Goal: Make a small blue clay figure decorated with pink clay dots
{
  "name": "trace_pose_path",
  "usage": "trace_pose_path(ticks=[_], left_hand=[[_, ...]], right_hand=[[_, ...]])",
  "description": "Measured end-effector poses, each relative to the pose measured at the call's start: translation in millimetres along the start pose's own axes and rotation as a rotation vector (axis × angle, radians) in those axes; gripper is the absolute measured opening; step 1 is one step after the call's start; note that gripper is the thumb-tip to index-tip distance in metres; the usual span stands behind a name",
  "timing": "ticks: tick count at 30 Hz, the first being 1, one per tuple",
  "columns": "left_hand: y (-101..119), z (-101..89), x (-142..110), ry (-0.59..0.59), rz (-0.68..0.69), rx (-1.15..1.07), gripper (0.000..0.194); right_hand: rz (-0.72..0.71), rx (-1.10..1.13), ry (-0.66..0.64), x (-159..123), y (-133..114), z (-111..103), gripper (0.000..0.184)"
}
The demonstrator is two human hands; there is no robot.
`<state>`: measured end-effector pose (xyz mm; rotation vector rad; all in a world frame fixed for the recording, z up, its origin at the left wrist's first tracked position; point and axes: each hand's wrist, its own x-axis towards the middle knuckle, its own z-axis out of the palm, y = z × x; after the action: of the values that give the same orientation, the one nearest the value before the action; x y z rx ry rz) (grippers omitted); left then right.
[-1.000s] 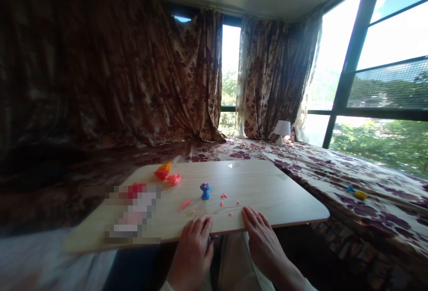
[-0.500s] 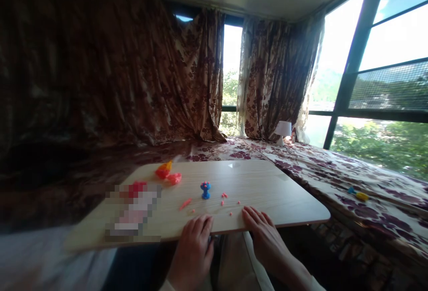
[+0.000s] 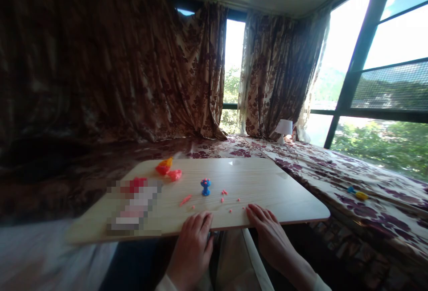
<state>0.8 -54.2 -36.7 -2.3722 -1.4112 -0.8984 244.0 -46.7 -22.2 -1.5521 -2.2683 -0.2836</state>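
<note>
For steadiness, pressure on the surface [image 3: 281,186] should be light: the left hand [image 3: 195,237] and right hand [image 3: 269,228] rest at its near edge, backs up, fingers side by side, neither grip closed on a visible item. Pink pieces [image 3: 224,192] lie beyond this edge, and the blue figure [image 3: 206,187] stands upright farther in.

Flrl curtains [image 3: 197,77], brt windows [image 3: 391,144]

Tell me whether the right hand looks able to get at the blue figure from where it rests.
Probably yes: the right hand lies on the near edge of the table, and only small pink bits lie between it and the blue figure.
</note>
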Motion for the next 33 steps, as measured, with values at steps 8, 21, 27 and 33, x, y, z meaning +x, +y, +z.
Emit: trace_pose_path(ticks=[8, 21, 27, 33], left_hand=[[1.6, -10.3, 7.1, -0.018, -0.017, -0.129, 0.036], [50.2, -0.7, 83.8, -0.079, 0.117, -0.243, 0.027], [53.1, 13.0, 104.4, -0.207, 0.158, -0.228, 0.016], [54.8, 13.9, 109.4, -0.238, 0.144, -0.215, 0.015]], right_hand=[[0.010, -0.148, -0.064, -2.6, -3.5, -0.3, 0.075], [-0.029, -0.051, 0.077, -10.9, -0.1, 8.7, 0.064], [-0.008, -0.049, 0.073, -15.3, -4.3, 5.0, 0.066], [0.017, -0.029, 0.047, -9.9, -10.9, -5.3, 0.063]])
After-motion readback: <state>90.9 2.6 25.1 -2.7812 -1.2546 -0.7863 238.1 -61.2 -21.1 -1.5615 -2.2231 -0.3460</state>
